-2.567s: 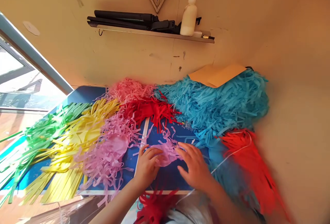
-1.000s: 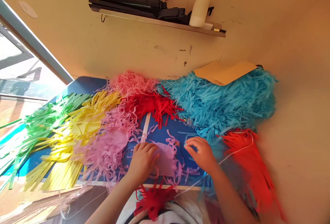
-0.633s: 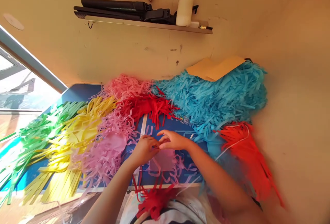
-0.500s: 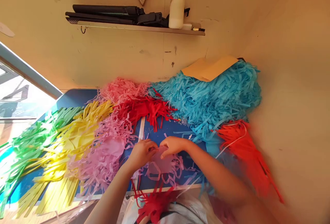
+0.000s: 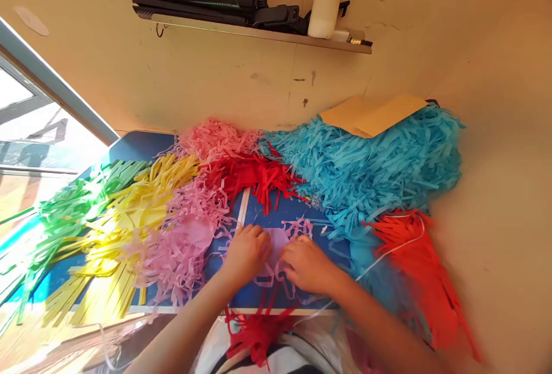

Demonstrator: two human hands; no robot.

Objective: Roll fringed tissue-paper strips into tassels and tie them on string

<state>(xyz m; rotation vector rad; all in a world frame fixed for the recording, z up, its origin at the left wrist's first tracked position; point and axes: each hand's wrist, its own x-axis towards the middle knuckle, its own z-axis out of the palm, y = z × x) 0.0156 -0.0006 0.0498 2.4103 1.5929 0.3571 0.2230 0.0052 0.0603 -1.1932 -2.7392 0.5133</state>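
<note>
A small piece of lilac fringed tissue paper [image 5: 276, 243] lies on the blue table [image 5: 259, 299], its curled strips spreading out around it. At its left side my left hand [image 5: 247, 252] has its fingers curled down on the paper. My right hand [image 5: 309, 263] grips the opposite side, fingers bent inward and fingertips partly hidden. Left of my left hand sits a heap of lilac fringed paper [image 5: 185, 247]. Beyond the hands is a bunch of red fringed paper [image 5: 250, 174]. More red fringe [image 5: 259, 331] rests on my lap.
Blue fringe [image 5: 366, 167] is piled at the back right under a tan sheet [image 5: 373, 116]. Orange-red fringe [image 5: 426, 270] with a white cord [image 5: 388, 252] lies right. Yellow [image 5: 138, 219] and green fringe [image 5: 73, 213] lie left. A wall shelf [image 5: 259, 34] holds a white bottle [image 5: 326, 6].
My hands have moved apart, from close together at the paper's far edge to its two sides. The lilac piece now lies flatter between them. The view has shifted slightly.
</note>
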